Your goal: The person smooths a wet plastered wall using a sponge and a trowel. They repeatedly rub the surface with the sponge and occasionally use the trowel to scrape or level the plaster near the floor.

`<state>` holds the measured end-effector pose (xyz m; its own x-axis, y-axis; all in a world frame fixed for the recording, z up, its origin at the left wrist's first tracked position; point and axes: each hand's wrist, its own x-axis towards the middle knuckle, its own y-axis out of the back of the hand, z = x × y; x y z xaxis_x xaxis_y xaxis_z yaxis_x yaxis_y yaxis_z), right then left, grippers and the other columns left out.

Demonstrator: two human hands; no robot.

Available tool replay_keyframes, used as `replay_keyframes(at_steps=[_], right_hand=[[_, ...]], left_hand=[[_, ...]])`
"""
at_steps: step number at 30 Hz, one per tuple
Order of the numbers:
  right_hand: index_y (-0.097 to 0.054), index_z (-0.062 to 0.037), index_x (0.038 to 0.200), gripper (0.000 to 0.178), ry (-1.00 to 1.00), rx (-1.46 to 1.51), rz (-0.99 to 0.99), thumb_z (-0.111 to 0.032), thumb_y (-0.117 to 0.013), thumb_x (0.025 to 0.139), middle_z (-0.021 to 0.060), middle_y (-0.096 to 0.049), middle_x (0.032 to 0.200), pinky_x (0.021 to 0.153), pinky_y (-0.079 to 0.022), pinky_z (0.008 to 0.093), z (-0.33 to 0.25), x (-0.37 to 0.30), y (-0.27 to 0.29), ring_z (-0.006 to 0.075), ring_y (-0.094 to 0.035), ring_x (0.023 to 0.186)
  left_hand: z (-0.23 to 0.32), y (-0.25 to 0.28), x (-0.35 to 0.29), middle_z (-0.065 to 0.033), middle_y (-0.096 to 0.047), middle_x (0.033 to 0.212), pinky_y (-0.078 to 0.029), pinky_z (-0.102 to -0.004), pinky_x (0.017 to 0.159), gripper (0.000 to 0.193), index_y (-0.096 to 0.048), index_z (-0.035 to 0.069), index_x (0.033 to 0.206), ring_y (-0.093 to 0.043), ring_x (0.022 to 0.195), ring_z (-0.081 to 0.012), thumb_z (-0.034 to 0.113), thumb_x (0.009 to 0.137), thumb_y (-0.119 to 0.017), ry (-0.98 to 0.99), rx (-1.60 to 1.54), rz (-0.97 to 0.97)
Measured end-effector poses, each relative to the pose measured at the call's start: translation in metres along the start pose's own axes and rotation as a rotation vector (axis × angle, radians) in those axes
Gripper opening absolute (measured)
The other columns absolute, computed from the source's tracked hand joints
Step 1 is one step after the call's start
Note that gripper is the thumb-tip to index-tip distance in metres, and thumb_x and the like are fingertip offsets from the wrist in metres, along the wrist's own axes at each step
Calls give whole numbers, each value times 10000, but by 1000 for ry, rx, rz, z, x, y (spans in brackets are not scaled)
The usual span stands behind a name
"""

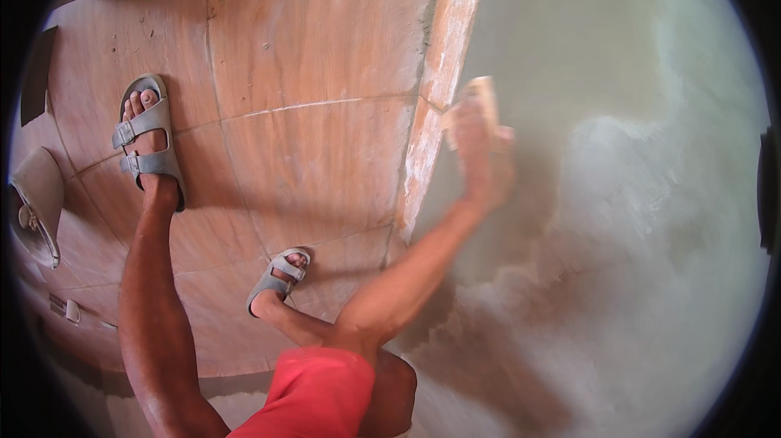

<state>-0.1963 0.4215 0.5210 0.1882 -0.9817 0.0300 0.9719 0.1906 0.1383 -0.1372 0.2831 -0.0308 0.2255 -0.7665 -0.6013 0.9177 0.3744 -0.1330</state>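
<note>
- We see the pale tan block (486, 96) at the near edge of the grey plastered surface (618, 194), just beside the pale-smeared orange strip (455, 15); blur hides its kind and whether it presses on the plaster.
- Its visible upper end points away from us, roughly along the strip; we cannot tell its full long axis.
- Our right hand (483, 157) grips the block from our side, fingers laid over it; the block reaches past the fingertips.
- Our right forearm (415, 279) stretches out and rightward to it. Our left hand is out of view, so we cannot tell its state.
- To the block's left, the strip is the close edge; to the right, the plaster spreads broad and unobstructed.
- Farther left lie the orange tiled floor (317, 161) and our grey sandals (154, 133), well apart from the block.
</note>
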Motion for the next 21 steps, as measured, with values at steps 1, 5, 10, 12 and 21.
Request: replay_keyframes(at_steps=[1,5,10,12,21], right_hand=[[-213,24,1464,676,43,-12,18,-472,-185,1005,309,-111,1511,1104,-109,622,-2,2,3,511,-109,1382],[-240,30,1452,697,80,-188,81,-496,-185,998,301,-151,1506,1085,-150,645,62,-31,-25,512,-141,1375],[-254,-26,1461,703,88,-15,19,-535,-174,983,229,-191,1522,1044,-180,696,31,-16,-7,505,-177,1368],[-262,-49,1462,690,138,58,37,-537,-175,981,211,-201,1525,1038,-177,706,19,-7,-2,515,-177,1362],[-269,-49,1449,631,150,-8,-44,-478,-248,987,254,-266,1482,1029,-201,702,27,-5,7,558,-230,1320]], left_hand=[[24,-5,-11,-286,-56,1526,-42,-500,1151,673,-120,-81,1450,-31,1418,-444,306,970,-391,-212,102,18],[25,17,-124,-269,8,1539,5,-486,1149,694,-42,-61,1470,41,1424,-430,350,991,-331,-369,-5,-352],[-36,3,-20,-253,-28,1542,-11,-478,1150,666,-61,-58,1469,9,1425,-429,345,1000,-307,244,18,-51],[17,-1,37,-262,-63,1536,-30,-495,1147,678,-70,-56,1470,-18,1424,-434,344,993,-339,-16,69,-13],[-16,1,-3,-246,-89,1538,-13,-501,1144,641,-114,-43,1468,-55,1425,-421,335,1000,-337,78,-2,46]])
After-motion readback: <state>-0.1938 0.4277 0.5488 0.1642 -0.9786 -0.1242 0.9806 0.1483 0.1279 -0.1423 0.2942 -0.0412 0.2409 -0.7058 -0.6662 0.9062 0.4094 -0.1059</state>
